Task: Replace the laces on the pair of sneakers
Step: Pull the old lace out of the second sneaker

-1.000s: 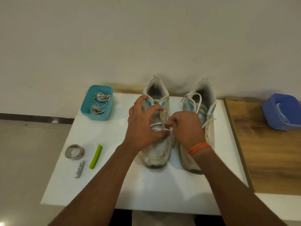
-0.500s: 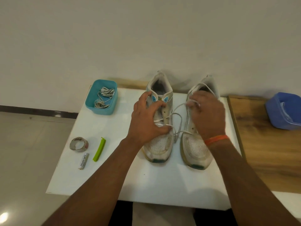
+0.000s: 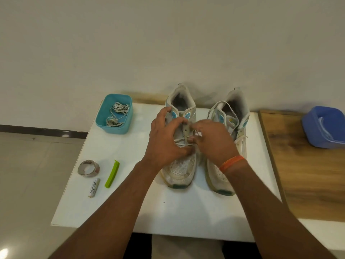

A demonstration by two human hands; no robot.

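Head view: the worn white mesh sneaker with teal toe point(image 3: 180, 171) stands on the white surface point(image 3: 119, 202), its thin white lace point(image 3: 179, 140) pinched by the right hand point(image 3: 214, 141); the left hand point(image 3: 166, 141) curls around its eyelet strip. The matching second sneaker point(image 3: 240, 128) sits just beside. Farther left lie a teal plastic tub of old grey laces point(image 3: 114, 114), a green clip point(image 3: 112, 173), a battery point(image 3: 94, 187) and a tape roll point(image 3: 88, 168)

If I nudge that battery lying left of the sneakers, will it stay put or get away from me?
The battery is a smooth cylinder lying on its side on the glossy white table, so it would probably roll. It lies near the table's left edge, so a sideways push could send it off. It looks rigid and small, likely easy to pinch.
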